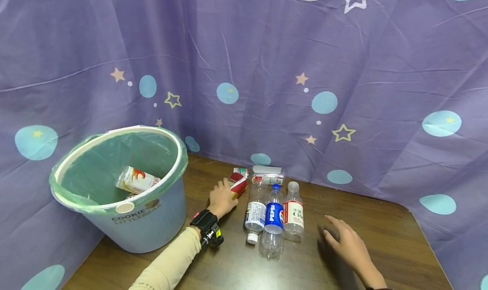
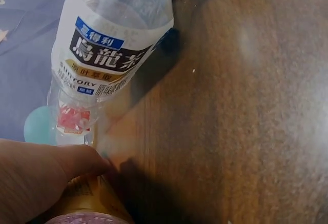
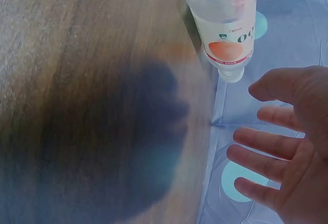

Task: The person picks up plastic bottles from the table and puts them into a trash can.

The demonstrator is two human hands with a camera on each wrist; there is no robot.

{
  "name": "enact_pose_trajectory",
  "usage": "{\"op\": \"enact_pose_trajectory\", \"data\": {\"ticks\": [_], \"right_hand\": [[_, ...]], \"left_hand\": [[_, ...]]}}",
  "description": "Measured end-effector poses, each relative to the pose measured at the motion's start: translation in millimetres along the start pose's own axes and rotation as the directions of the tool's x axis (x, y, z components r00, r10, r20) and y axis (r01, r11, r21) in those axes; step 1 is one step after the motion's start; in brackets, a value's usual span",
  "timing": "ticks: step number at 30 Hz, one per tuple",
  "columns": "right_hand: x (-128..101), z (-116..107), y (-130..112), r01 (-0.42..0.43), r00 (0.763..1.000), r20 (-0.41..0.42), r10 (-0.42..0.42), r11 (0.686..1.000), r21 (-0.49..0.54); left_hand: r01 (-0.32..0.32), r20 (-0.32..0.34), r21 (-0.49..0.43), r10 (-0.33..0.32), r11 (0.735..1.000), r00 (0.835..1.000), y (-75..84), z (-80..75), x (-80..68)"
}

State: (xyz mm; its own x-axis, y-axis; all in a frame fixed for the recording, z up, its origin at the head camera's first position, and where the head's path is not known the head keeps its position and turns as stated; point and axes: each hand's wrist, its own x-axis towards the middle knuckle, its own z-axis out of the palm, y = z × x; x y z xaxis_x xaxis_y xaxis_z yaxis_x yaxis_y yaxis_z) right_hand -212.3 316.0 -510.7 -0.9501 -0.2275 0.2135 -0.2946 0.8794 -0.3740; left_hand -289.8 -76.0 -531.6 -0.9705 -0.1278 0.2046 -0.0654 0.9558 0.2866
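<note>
My left hand (image 1: pixel 225 195) grips a red and yellow pack (image 1: pixel 238 185) lying on the brown table (image 1: pixel 381 222), just right of the bin. The left wrist view shows my thumb (image 2: pixel 61 165) lying on the pack's yellow side (image 2: pixel 95 201). My right hand (image 1: pixel 337 236) hovers low over the table with its fingers (image 3: pixel 266 139) spread and holds nothing. It is right of three plastic bottles lying side by side: a white-labelled one (image 1: pixel 255 211), a Pepsi bottle (image 1: pixel 273 217) and a red-and-white-labelled one (image 1: pixel 293 213).
A light blue bin (image 1: pixel 152 222) with a green liner stands at the left and holds a crumpled packet (image 1: pixel 136 180). Another bottle (image 1: pixel 268 178) and a small carton (image 1: pixel 241 170) lie behind the row. A purple star-printed curtain (image 1: pixel 305 70) closes the back and sides.
</note>
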Motion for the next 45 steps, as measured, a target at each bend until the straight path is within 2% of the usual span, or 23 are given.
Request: {"op": "enact_pose_trajectory", "data": {"ticks": [4,10,16,25,34,45], "right_hand": [[-0.2,-0.5,-0.6,-0.012,1.0,0.019,0.012,1.0,0.001],[-0.3,1.2,-1.3,-0.003,1.0,0.004,0.003,1.0,0.003],[-0.2,1.7,-2.4,0.001,1.0,0.005,-0.002,1.0,0.012],[-2.4,5.9,-2.4,0.017,1.0,-0.001,-0.017,1.0,0.012],[-4.6,9.2,-1.0,0.011,1.0,0.021,-0.011,1.0,0.014],[-1.1,11.4,-2.3,0.033,0.999,-0.002,-0.033,0.999,0.019]], "left_hand": [[0.014,0.016,-0.01,-0.014,1.0,1.0,-3.8,0.6,2.6],[0.027,0.054,-0.037,-0.025,0.999,0.998,-7.7,-3.5,7.9],[0.007,0.073,-0.029,-0.005,1.0,0.997,-11.0,-7.8,12.1],[-0.045,0.054,0.045,0.043,0.998,0.998,-17.4,-3.8,11.4],[-0.044,0.081,0.025,0.042,0.999,0.996,-23.3,-11.7,9.2],[-0.066,0.046,-0.022,0.067,0.998,0.997,-16.9,-28.6,8.0]]}}
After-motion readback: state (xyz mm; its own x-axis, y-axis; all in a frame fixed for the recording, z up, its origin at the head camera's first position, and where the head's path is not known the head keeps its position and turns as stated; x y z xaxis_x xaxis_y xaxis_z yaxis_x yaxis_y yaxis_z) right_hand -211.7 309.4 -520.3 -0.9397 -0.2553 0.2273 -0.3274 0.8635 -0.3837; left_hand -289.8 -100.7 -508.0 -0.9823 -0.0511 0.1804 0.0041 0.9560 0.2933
